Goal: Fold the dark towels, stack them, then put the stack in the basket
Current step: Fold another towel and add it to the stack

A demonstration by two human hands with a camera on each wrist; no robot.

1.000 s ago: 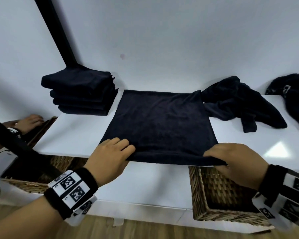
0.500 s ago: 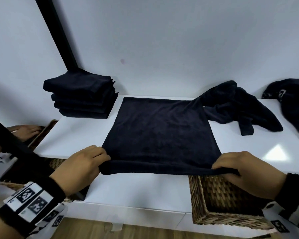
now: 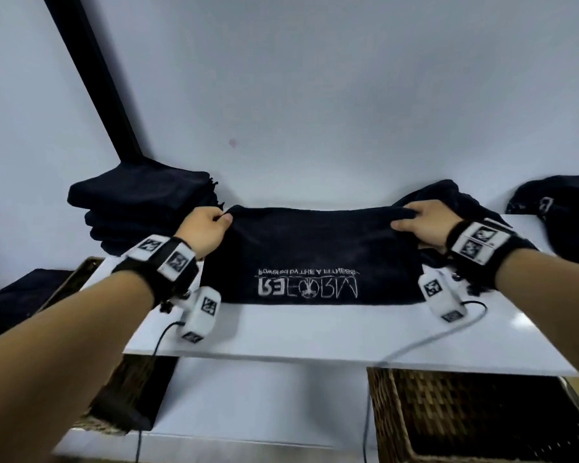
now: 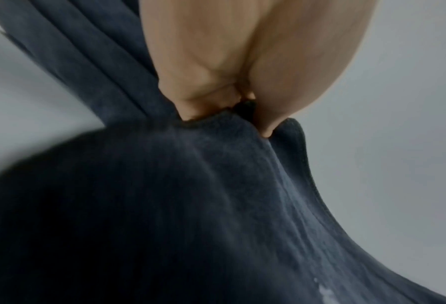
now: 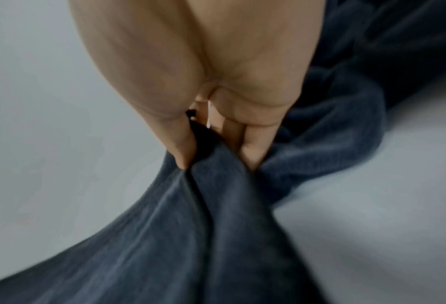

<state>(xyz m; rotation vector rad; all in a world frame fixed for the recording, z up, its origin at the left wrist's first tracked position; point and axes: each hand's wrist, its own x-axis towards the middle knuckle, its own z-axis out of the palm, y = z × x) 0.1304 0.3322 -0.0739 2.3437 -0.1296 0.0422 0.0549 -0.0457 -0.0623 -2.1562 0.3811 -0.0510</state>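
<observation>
A dark towel (image 3: 315, 248) lies folded in half on the white table (image 3: 315, 335), white upside-down lettering on its upper layer. My left hand (image 3: 211, 225) pinches its far left corner and my right hand (image 3: 418, 218) pinches its far right corner, both by the wall. The left wrist view shows thumb and fingers clamped on the towel (image 4: 216, 185) hem. In the right wrist view the towel (image 5: 203, 226) bunches between my fingers. A stack of folded dark towels (image 3: 141, 208) sits at the table's back left. A wicker basket (image 3: 448, 416) stands under the table's right side.
A crumpled dark towel (image 3: 448, 195) lies behind my right hand, and another dark cloth (image 3: 555, 198) at the far right. A second wicker basket (image 3: 121, 406) sits low left, beside a black post (image 3: 91, 71). Cables hang from both wrist cameras.
Both hands lifted the towel's near edge and carried it away to the far edge, folding the towel in half. The lettered underside now faces up.
</observation>
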